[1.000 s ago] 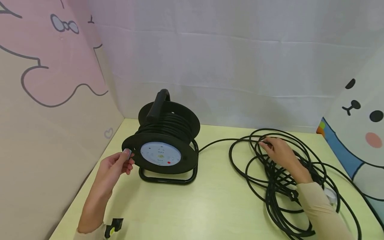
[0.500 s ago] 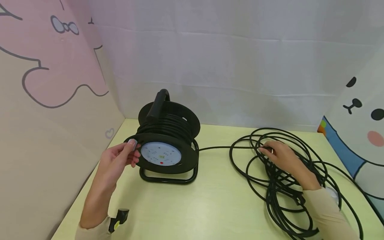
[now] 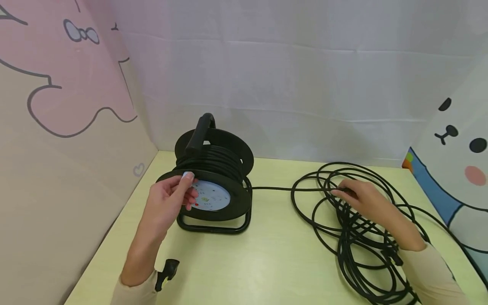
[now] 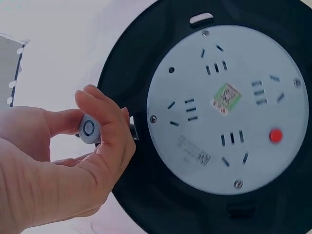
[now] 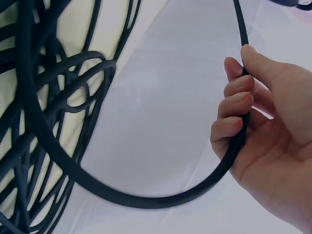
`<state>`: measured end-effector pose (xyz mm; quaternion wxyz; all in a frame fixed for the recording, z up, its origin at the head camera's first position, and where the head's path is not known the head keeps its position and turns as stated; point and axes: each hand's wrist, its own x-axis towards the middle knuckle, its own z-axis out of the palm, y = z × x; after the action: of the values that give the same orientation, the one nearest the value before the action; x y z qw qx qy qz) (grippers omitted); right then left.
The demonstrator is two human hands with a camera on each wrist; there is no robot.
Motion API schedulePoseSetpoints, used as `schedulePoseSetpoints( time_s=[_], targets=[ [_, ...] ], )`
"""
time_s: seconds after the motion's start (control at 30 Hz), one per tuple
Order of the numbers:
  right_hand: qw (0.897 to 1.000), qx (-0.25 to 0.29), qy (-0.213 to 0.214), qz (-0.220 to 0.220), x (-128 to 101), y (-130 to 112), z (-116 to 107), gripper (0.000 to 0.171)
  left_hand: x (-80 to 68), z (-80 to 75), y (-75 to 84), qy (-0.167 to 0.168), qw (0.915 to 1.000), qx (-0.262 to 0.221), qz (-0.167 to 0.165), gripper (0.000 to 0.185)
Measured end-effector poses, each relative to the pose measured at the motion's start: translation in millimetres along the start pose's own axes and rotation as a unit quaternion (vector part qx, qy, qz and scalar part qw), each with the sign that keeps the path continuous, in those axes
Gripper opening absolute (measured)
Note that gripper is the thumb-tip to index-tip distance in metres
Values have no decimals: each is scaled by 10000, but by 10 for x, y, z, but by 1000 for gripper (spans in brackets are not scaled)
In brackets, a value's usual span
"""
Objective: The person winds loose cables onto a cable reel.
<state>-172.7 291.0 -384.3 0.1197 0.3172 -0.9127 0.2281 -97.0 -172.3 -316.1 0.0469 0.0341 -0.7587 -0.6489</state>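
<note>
No word, brand or number can be read in any view. The grey socket plate (image 4: 226,109) of the cable reel (image 3: 213,178) carries a small green and white sticker (image 4: 225,99) and a few lines of fine print (image 4: 192,151) near its lower edge, but both are too small and blurred to make out.

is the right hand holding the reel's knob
No, the right hand curls its fingers round the black cable, while the left hand pinches the knob on the reel.
</note>
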Motion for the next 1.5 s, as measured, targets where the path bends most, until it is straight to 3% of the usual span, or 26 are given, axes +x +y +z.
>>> schedulePoseSetpoints(
  time_s=[0.33,0.53,0.73,0.97,1.13,1.33,1.5],
  targets=[
    [9994,21,-339,27,-56,-193,-122,13,2,250,26,-301,9991,1,310,34],
    [9979,187,-566,237,-113,-216,-159,10,-6,410,11,-531,9981,67,291,31],
    [9964,464,-676,212,-112,-253,-117,10,-23,581,-62,-822,9963,-166,169,31],
    [9913,856,-947,336,-91,-299,-63,10,-29,759,-231,-1261,9908,-474,125,29],
    [9884,1066,-1077,92,-24,-365,-14,10,-22,873,-390,-1591,9862,-452,-50,28],
    [9768,1497,-1523,-144,119,-482,159,12,-40,974,-635,-1595,9869,-82,-221,26],
    [9702,1584,-1822,-175,237,-576,322,14,-67,969,-820,-1532,9878,113,-267,25]
  ],
)
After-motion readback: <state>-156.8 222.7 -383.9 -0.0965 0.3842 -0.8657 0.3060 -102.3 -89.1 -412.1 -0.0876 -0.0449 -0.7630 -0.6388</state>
